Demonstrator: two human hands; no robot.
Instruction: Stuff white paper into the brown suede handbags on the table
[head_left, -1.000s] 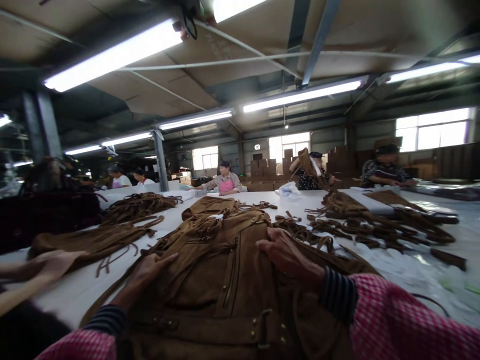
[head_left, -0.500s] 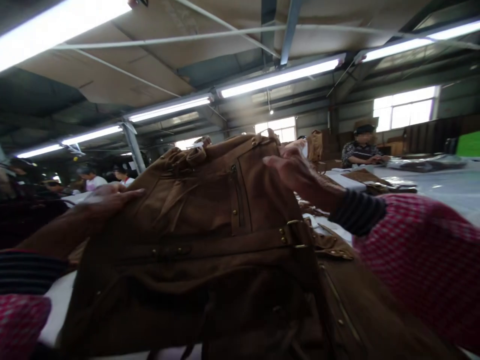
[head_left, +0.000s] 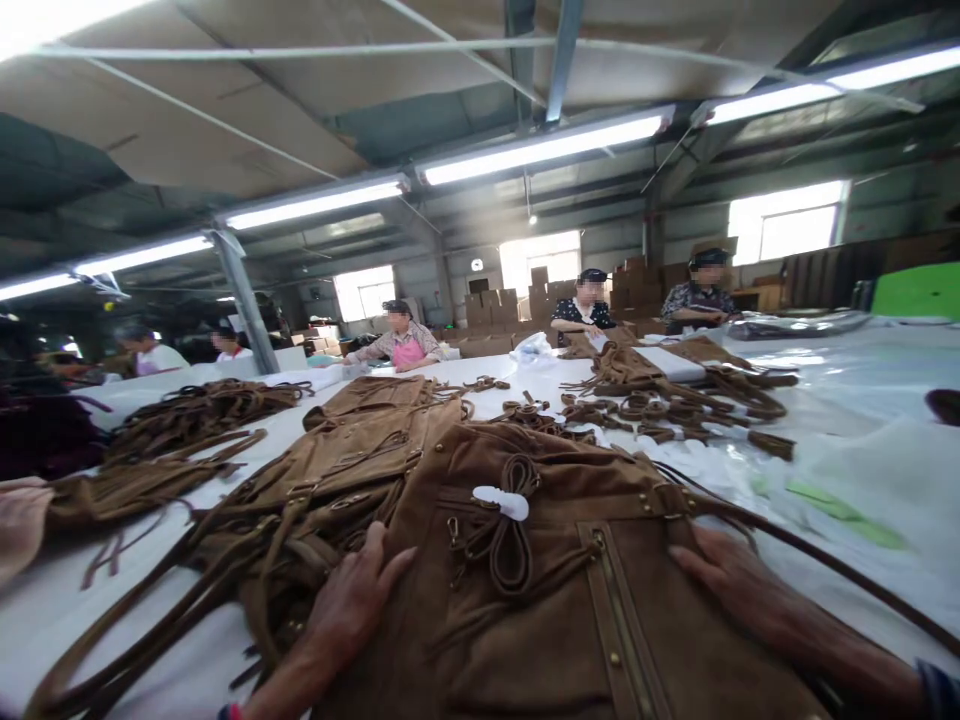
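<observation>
One brown bag (head_left: 540, 640) fills the frame's lower centre, bearing one strap bundle (head_left: 517, 588) with one white tie (head_left: 504, 502). Two hands grasp its sides: left hand (head_left: 354, 590), thumb and forefinger parted; right hand (head_left: 731, 575), fingers mostly hidden.

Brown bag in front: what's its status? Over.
Left hand, right hand: on opposite sides of brown bag. Coiled strap on its front, white band around it. Possible clutter: second bag close beyond.

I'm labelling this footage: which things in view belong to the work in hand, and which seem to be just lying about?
In hand:
brown bag, between left hand and right hand
coiled strap in white wrap, on it

Apparently lying about:
strap pile, left
crumpled plastic, far side
cardboard boxes, background
</observation>
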